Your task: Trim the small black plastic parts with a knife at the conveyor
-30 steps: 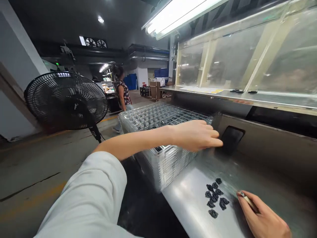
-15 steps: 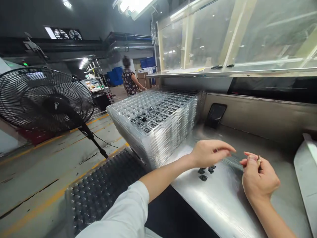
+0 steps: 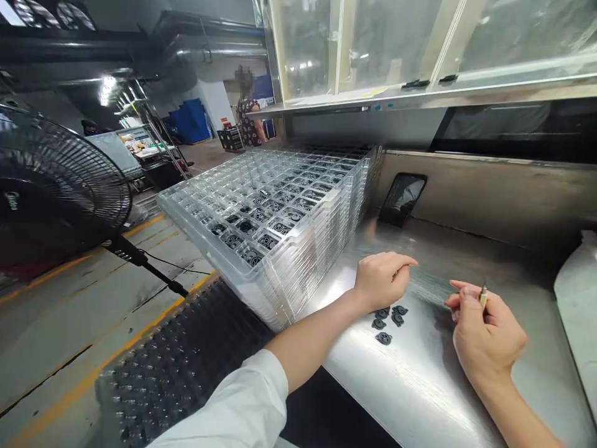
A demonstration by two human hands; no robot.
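Observation:
My left hand (image 3: 383,281) is above the metal bench, just behind a small group of black round plastic parts (image 3: 383,338). Its fingers are curled in and the index finger points right; whatever may be inside them is hidden. In my right hand (image 3: 489,333), over the bench's right side, is a small knife (image 3: 484,297) with a thin dark blade and a brass-coloured shank, tip upward. A gap separates the two hands. To the left, a tall stack of clear plastic trays (image 3: 308,261) has black parts in many pockets of its top tray.
A dark phone (image 3: 403,198) leans against the bench's back wall (image 3: 494,199). Lower left lies another pocketed tray (image 3: 172,361). A standing fan (image 3: 56,199) is on the floor at left. Overhead runs a shelf (image 3: 420,93). Another person (image 3: 250,118) stands in the background.
My left hand has moved left, away from the right hand, and its fingers are more curled. My right hand still holds the knife. The view has shifted, bringing the tray stack closer.

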